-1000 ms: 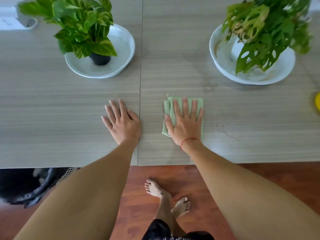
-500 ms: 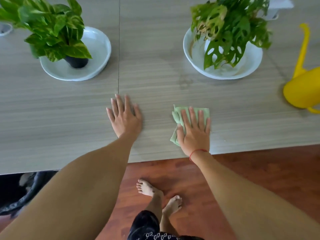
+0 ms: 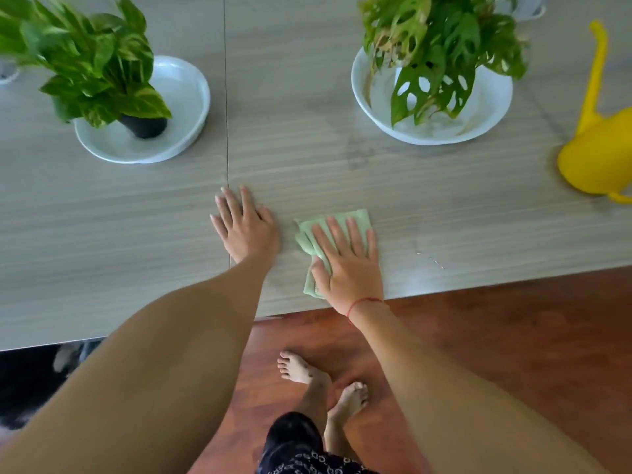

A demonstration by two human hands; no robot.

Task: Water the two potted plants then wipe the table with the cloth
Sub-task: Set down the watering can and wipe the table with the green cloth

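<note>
A folded light green cloth (image 3: pixel 309 239) lies on the grey wood-grain table (image 3: pixel 444 206) near its front edge. My right hand (image 3: pixel 349 261) presses flat on the cloth, fingers spread. My left hand (image 3: pixel 246 227) rests flat on the bare table just left of the cloth, holding nothing. At the back left, a variegated leafy plant (image 3: pixel 92 66) in a black pot stands in a white dish (image 3: pixel 181 94). At the back right, a plant with holed leaves (image 3: pixel 434 49) stands in a white bowl (image 3: pixel 485 107).
A yellow watering can (image 3: pixel 598 148) stands at the right edge of the table, spout up. Small wet streaks (image 3: pixel 429 256) show right of the cloth. A seam (image 3: pixel 226 131) splits the tabletop. Below the table edge is red-brown wood floor (image 3: pixel 513 336) with my bare feet.
My right hand has slid the cloth leftward, closer to my left hand. The view has shifted right, bringing the yellow watering can into sight. My left hand stays flat on the table.
</note>
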